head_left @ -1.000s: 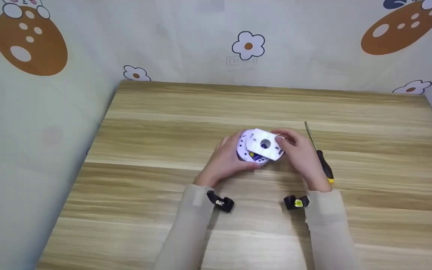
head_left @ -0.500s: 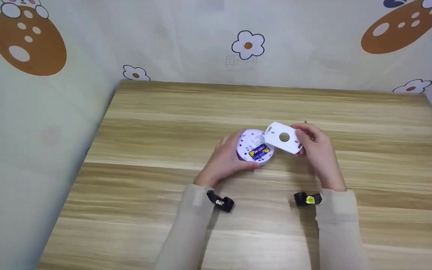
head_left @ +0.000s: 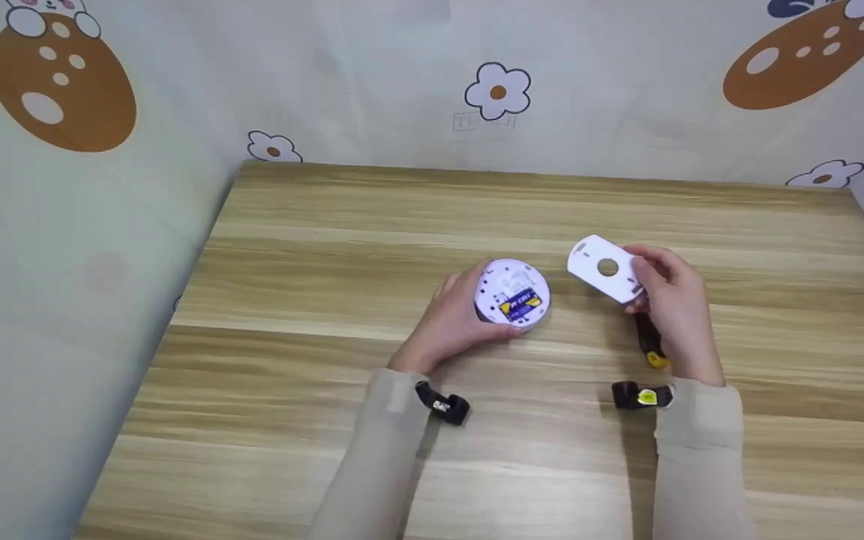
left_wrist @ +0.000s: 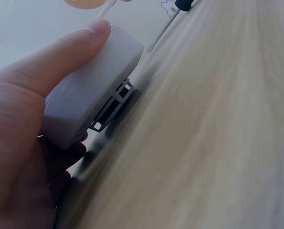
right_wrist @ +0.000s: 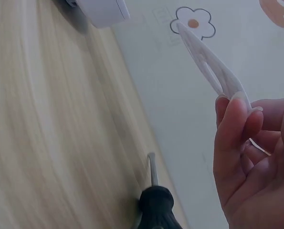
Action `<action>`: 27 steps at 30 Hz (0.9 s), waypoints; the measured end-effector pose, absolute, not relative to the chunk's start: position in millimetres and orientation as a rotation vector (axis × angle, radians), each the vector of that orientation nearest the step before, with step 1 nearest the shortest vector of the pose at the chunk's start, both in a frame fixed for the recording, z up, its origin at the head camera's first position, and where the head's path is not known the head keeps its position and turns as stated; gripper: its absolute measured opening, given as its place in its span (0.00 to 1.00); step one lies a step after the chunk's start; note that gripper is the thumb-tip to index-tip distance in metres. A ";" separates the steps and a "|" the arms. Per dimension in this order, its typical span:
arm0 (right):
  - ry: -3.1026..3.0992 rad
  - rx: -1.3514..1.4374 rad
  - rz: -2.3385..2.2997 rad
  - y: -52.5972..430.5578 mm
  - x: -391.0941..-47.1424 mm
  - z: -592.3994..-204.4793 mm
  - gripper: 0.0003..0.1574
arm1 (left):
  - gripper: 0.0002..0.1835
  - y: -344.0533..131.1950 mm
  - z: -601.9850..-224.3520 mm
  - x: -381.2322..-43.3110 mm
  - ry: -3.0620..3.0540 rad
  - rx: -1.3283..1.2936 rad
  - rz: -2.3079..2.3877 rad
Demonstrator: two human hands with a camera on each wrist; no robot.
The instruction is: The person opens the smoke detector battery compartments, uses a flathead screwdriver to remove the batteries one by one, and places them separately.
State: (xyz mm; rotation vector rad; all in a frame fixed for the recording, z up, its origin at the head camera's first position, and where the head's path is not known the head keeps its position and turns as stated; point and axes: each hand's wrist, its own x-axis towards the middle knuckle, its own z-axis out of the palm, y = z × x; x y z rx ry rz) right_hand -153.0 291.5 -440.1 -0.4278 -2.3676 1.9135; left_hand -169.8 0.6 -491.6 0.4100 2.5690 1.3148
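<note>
Left hand (head_left: 447, 322) curled round white housing (head_left: 502, 283) from 9 o'clock, over table (head_left: 327, 285). Right hand (head_left: 678, 311) pinches white plate (head_left: 588, 260) at its 3 o'clock end, apart from housing, toward 2 o'clock. Plate: probably light, stiff, snappable; edge-pinch. Housing: likely rigid, slick; grip sides.

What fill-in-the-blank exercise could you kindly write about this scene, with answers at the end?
1. The left hand grips a device holding a battery coloured purple-blue and ____.
2. The plate pinched by the right hand is ____ in colour.
3. The screwdriver handle is ____ with a yellow end.
4. The plate and device are not touching but ____.
Missing words: yellow; white; black; apart.
</note>
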 end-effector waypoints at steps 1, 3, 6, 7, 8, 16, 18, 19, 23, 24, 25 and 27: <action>-2.344 -0.444 1.925 293.4 -153.0 -440.6 0.22 | 0.64 0.5 -491.6 -169.9 2.570 0.411 1.315; -2.288 -0.477 1.959 296.8 -153.2 -441.5 0.21 | 0.64 0.3 -491.6 -170.4 2.571 0.415 1.315; -2.234 -0.521 1.992 302.2 -152.5 -442.1 0.21 | 0.64 -0.2 -491.8 -170.9 2.571 0.419 1.316; -2.224 -0.538 2.001 304.1 -152.1 -442.0 0.21 | 0.64 -0.3 -491.9 -171.0 2.573 0.420 1.315; -2.214 -0.555 2.013 306.2 -151.7 -441.8 0.21 | 0.64 -0.3 -492.2 -171.1 2.574 0.421 1.315; -2.286 -0.602 1.978 321.1 -148.3 -444.6 0.22 | 0.63 0.9 -493.4 -170.0 2.579 0.429 1.304; -2.310 -0.603 1.955 323.5 -148.1 -446.1 0.23 | 0.63 0.9 -493.0 -169.4 2.575 0.431 1.307; -2.312 -0.605 1.948 324.7 -148.1 -446.8 0.23 | 0.62 0.8 -492.8 -169.1 2.575 0.432 1.307; -2.337 -0.595 1.916 329.0 -147.9 -448.3 0.25 | 0.63 0.1 -492.0 -168.8 2.576 0.429 1.309; -2.323 -0.601 1.932 330.2 -148.0 -448.7 0.25 | 0.63 -0.1 -492.0 -168.9 2.575 0.427 1.308; -2.311 -0.602 1.944 331.1 -147.8 -448.7 0.25 | 0.63 -0.3 -492.0 -169.0 2.576 0.427 1.307; -2.278 -0.610 1.981 332.9 -147.6 -449.0 0.23 | 0.63 -0.8 -491.9 -169.1 2.575 0.424 1.307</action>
